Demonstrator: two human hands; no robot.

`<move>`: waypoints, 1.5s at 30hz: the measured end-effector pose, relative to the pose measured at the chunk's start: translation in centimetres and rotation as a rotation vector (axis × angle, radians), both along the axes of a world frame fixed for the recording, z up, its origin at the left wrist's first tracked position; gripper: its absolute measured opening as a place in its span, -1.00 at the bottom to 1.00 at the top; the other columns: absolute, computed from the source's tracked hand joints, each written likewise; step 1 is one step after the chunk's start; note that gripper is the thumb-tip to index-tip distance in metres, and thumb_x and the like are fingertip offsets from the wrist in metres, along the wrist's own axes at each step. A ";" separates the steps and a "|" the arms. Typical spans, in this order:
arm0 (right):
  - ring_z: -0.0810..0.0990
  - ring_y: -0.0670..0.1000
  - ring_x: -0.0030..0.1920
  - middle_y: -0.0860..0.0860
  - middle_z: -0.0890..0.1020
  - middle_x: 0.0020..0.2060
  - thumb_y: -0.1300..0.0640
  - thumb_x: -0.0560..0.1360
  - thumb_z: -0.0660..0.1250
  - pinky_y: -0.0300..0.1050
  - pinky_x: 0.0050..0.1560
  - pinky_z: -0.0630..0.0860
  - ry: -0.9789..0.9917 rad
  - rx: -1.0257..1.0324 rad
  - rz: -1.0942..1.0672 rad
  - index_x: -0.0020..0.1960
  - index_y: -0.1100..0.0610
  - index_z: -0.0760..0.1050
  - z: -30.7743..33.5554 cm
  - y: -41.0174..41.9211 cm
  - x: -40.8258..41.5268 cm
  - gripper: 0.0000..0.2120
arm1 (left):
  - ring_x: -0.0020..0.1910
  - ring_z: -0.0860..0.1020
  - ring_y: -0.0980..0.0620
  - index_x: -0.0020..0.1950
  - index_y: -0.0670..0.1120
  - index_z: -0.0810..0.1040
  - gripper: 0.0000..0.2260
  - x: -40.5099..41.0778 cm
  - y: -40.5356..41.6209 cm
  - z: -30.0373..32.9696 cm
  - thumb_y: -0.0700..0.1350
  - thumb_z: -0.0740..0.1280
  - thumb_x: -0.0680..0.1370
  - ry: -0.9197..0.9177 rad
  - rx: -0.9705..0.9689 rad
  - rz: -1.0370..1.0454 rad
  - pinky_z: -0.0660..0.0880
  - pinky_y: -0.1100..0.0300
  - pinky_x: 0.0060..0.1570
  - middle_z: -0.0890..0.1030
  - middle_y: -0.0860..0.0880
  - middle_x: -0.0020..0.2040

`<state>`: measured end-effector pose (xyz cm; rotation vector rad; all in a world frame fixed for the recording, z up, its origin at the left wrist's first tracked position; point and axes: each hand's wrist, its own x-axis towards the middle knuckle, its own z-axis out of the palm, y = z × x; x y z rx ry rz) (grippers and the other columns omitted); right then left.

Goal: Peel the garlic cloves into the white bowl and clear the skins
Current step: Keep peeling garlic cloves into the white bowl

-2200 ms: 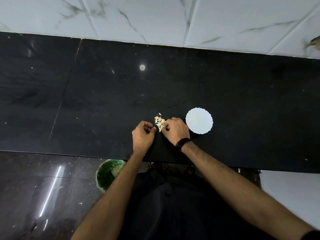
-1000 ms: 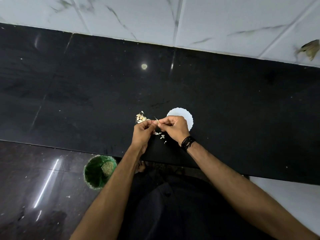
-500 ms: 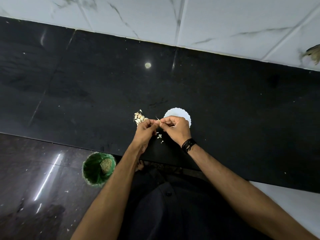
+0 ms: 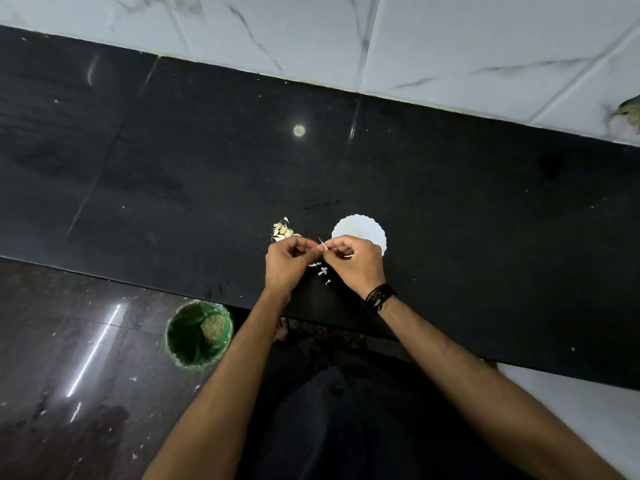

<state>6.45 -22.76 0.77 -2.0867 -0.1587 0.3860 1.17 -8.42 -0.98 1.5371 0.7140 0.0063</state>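
2 hands meet over the black counter (image 4: 450,216). The left hand (image 4: 287,263) and the right hand (image 4: 353,263) each pinch the same garlic clove (image 4: 322,246) with curled fingers, and a thin bit of skin sticks up from it. The white bowl (image 4: 363,228) sits just behind the right hand. A small pile of garlic cloves (image 4: 282,230) lies just behind the left hand. Some skins (image 4: 322,271) lie on the counter under the hands. A green bin (image 4: 197,334) stands on the floor.
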 end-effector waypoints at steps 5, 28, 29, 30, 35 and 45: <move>0.66 -0.24 -0.18 -0.16 0.71 -0.24 0.10 0.44 0.55 -0.45 -0.13 0.52 0.016 0.010 -0.022 -0.10 0.04 0.69 0.0 0.1 -0.6 -0.93 | -0.18 0.70 -0.01 -0.12 -0.21 0.68 -0.88 -0.3 -0.1 0.8 -0.23 0.57 0.43 -0.003 -0.068 0.015 0.64 0.08 -0.03 0.72 -0.12 -0.20; 0.69 -0.12 -0.17 -0.02 0.73 -0.16 0.28 0.44 0.50 -0.28 -0.03 0.61 -0.096 -0.084 0.130 0.06 0.11 0.68 -0.5 0.1 -2.3 -0.79 | -0.15 0.66 -0.01 0.21 -0.05 0.18 -0.55 -0.1 0.2 0.1 -0.31 0.41 0.54 0.089 0.004 -0.127 0.59 -0.05 0.11 0.69 -0.06 -0.17; 0.69 -0.12 -0.15 -0.02 0.73 -0.15 0.28 0.45 0.49 -0.27 -0.03 0.61 -0.115 -0.089 0.139 0.04 0.11 0.69 -0.6 0.0 -2.2 -0.81 | -0.19 0.65 0.05 0.21 -0.05 0.19 -0.55 -0.1 0.3 0.2 -0.30 0.41 0.55 0.099 -0.023 -0.131 0.59 -0.01 0.09 0.68 -0.05 -0.17; 0.69 -0.12 -0.15 -0.03 0.73 -0.14 0.28 0.46 0.49 -0.27 -0.03 0.60 -0.130 -0.091 0.147 0.03 0.10 0.69 -0.8 -0.2 -2.1 -0.82 | -0.22 0.64 0.08 0.22 -0.05 0.19 -0.56 -0.1 0.3 0.3 -0.30 0.41 0.55 0.104 -0.048 -0.135 0.59 0.02 0.07 0.67 -0.03 -0.18; 0.66 -0.15 -0.12 -0.06 0.74 -0.14 0.19 0.52 0.45 -0.35 -0.04 0.52 -0.136 -0.094 0.171 -0.01 0.09 0.71 -0.8 -0.8 -1.3 -0.91 | -0.10 0.68 -0.04 0.15 -0.03 0.41 -0.69 0.0 0.8 0.8 -0.25 0.46 0.53 0.070 0.018 -0.205 0.61 -0.03 0.10 0.71 -0.04 -0.14; 0.73 -0.05 -0.18 0.07 0.75 -0.15 0.24 0.51 0.47 -0.21 -0.14 0.66 0.175 0.154 0.008 0.03 0.24 0.70 0.1 -1.3 -0.3 -0.89 | -0.14 0.72 0.03 0.11 -0.08 0.58 -0.72 0.0 0.7 1.7 -0.29 0.52 0.47 -0.077 0.037 -0.200 0.62 0.14 0.03 0.75 -0.01 -0.17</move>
